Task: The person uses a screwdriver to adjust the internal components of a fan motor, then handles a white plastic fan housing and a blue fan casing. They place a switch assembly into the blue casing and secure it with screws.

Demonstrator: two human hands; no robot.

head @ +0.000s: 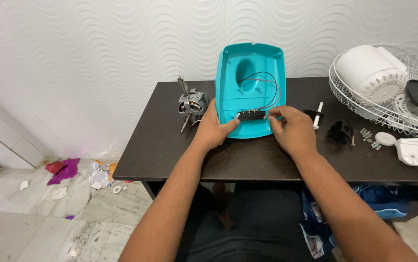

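Head view: two hands at a black switch block inside a teal housing standing near the tabletop's back edge.

The left hand and right hand pinch the block's two ends, fingers closed on it; red and black wires loop above. A motor stands just left of the housing. Toward the right edge lie a white pin, a black clip, screws, a white bracket and a wire fan guard, cut off by the frame. The dark table meets a wavy white wall; scraps litter the marble floor.
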